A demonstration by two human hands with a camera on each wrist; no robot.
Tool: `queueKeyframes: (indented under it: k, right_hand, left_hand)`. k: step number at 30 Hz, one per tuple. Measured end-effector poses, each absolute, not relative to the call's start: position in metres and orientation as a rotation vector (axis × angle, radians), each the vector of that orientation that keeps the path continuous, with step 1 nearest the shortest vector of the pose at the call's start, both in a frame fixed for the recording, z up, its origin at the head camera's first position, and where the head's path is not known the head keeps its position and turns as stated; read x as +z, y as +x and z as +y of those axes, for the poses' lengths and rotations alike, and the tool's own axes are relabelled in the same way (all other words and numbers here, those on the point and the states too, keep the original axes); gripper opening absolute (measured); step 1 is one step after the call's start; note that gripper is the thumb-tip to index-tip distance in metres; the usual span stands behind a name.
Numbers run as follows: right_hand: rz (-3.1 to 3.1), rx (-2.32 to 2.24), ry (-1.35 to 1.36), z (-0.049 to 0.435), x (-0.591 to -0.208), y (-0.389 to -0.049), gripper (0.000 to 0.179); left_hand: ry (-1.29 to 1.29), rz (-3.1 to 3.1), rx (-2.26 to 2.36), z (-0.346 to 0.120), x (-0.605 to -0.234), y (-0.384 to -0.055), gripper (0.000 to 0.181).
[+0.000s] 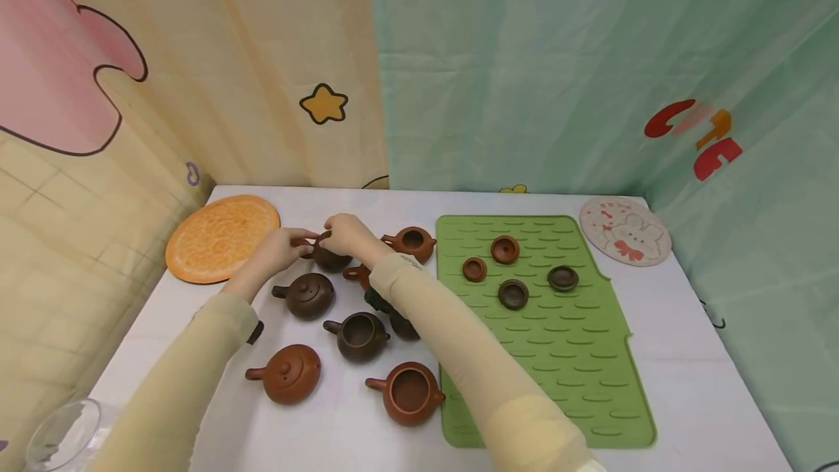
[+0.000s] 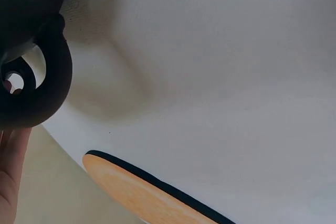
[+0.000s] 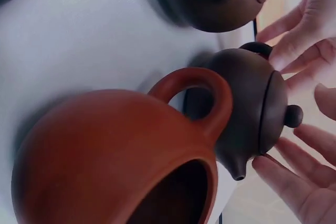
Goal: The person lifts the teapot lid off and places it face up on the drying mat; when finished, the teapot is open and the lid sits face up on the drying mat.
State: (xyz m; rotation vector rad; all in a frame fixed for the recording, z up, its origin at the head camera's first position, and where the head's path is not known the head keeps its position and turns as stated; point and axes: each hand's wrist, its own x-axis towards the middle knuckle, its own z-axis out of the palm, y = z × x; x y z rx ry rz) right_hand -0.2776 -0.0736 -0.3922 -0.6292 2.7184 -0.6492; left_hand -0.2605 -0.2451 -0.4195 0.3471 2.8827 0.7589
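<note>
At the back left of the table, a dark brown teapot (image 3: 247, 77) has its lid (image 3: 274, 114) on, with a round knob on top. My left hand (image 1: 278, 250) pinches this teapot's handle between thumb and fingers. On the spout side, my right hand (image 1: 354, 237) has its fingers spread around the lid, fingertips right at the lid's edge and apart from the knob. Close in front stands another lidded dark teapot (image 1: 311, 296); its handle (image 2: 60, 72) looms large in the left wrist view. An open reddish-brown teapot (image 3: 105, 145) fills the foreground of the right wrist view.
Other teapots stand nearer: a lidded red one (image 1: 292, 375), an open dark one (image 1: 361, 336) and an open red one (image 1: 411, 393). The right sleeve partly covers others. Several small lids (image 1: 513, 294) lie on a green mat (image 1: 544, 414). An orange round mat (image 1: 223, 239) lies back left.
</note>
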Motion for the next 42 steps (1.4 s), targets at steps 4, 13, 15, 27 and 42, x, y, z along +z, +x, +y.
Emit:
queueKeyframes:
  k: [4,13,15,27,42]
  right_hand:
    - [2.738,-0.582,-0.63,-0.073,-0.394,-0.277,0.031]
    - [2.838,-0.731,-0.55,-0.063,-0.396,-0.279,0.014]
    - [2.837,-0.753,-0.562,-0.06,-0.396,-0.279,0.013]
    - [2.56,-1.323,-0.413,-0.002,-0.376,-0.28,0.018]
    - [2.002,-1.815,-0.149,0.194,-0.393,-0.207,0.016]
  left_hand:
    - [0.308,2.878,0.75,-0.244,-0.42,-0.264,0.032]
    - [0.339,2.878,0.753,-0.237,-0.419,-0.267,0.031]
    - [0.344,2.873,0.754,-0.236,-0.419,-0.268,0.03]
    - [0.323,2.852,0.763,-0.237,-0.421,-0.269,0.032]
    - [0.333,2.85,0.76,-0.247,-0.422,-0.267,0.033]
